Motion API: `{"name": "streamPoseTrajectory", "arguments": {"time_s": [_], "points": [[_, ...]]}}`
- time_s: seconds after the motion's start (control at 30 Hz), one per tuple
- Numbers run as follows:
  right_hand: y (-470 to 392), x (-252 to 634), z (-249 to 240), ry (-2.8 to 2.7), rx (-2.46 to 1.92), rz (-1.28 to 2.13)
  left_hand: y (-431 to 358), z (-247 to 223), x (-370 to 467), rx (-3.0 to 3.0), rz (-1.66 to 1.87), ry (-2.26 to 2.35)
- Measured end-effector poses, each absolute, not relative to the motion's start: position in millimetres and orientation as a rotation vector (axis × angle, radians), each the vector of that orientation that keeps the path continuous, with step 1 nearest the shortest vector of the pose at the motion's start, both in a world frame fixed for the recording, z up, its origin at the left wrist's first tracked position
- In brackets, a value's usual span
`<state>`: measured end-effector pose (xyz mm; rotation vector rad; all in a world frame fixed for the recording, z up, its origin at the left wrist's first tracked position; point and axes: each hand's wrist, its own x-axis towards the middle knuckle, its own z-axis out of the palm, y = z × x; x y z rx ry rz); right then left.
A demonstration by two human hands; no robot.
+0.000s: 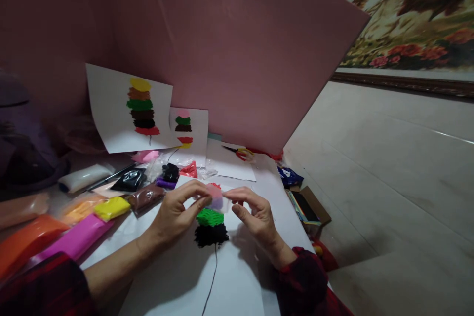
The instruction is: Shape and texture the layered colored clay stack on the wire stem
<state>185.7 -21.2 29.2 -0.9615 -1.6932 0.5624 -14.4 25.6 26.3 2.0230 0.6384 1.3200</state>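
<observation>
Between my hands is a small see-through plastic piece [217,201], with pink and purple showing in it. I cannot tell whether those colours lie inside it or beneath it. My left hand [185,207] pinches its left edge between thumb and fingers. At its right edge my right hand [255,212] has its thumb and forefinger curled close together around the film. Below, on a white sheet of paper [177,266], sit a textured green clay band [210,217] and a black clay band [211,235]. A thin dark line [211,284] runs down from the black one. Some red shows above the plastic.
Bagged clay lies at the left, including orange [29,242], magenta [77,234], yellow [112,208] and brown [147,199] packs. Two papers with stacked colour bands [111,108] lean at the back. Scissors [240,152] rest behind; a cardboard box [314,205] stands right of the table.
</observation>
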Motion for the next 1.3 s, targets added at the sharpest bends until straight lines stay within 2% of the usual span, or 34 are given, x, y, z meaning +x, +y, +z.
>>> {"name": "streamPoseTrajectory", "arguments": {"time_s": [0.1, 0.3, 0.47, 0.73, 1.17, 1.3], "points": [[-22, 184, 26, -1.6, -1.065, 0.562, 25, 27, -15, 2.02, 1.443, 0.706], [-20, 181, 24, -1.684, -1.158, 0.531, 26, 26, -14, 2.372, 1.436, 0.539], [-19, 181, 22, -1.694, -1.152, 0.515, 24, 24, -13, 2.383, 1.527, 0.592], [-25, 177, 27, -1.756, -1.017, 0.532, 18, 27, -10, 2.221, 1.344, 0.652], [-27, 174, 22, -1.657, -1.017, 0.675, 20, 30, -10, 1.739, 0.796, 0.698], [-27, 172, 17, -1.652, -1.034, 0.695, 21, 29, -9, 1.716, 0.797, 0.668]]}}
